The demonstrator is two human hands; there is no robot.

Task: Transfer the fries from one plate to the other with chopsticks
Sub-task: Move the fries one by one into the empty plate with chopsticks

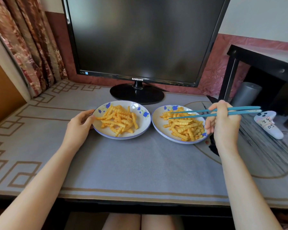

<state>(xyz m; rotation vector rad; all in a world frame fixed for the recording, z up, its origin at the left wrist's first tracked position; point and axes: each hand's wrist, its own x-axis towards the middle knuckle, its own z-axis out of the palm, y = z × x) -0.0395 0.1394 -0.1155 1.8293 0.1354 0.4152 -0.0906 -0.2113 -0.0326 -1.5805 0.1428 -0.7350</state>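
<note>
While fries lie heaped on both plates, a person sits at a grey table with the transfer plainly unfinished. The right hand grips a pair of blue chopsticks, its fingers curled round the shafts. The tips stand slightly apart and carry nothing, poised over the right plate at about its 10 o'clock. The left hand holds the left plate at its 9 o'clock edge, fingers curled at the rim as if to steady it.

The two flowered plates sit side by side, almost touching, at 6 o'clock from a dark monitor. The right-hand fries look a little more plentiful than the left-hand fries, though the piles are close in size. Which plate gives and which receives cannot be told from this view. Judging by the chopsticks' place, the right plate is likely the source, with many fries left to carry. A white game controller lies at 3 o'clock from the plates.
</note>
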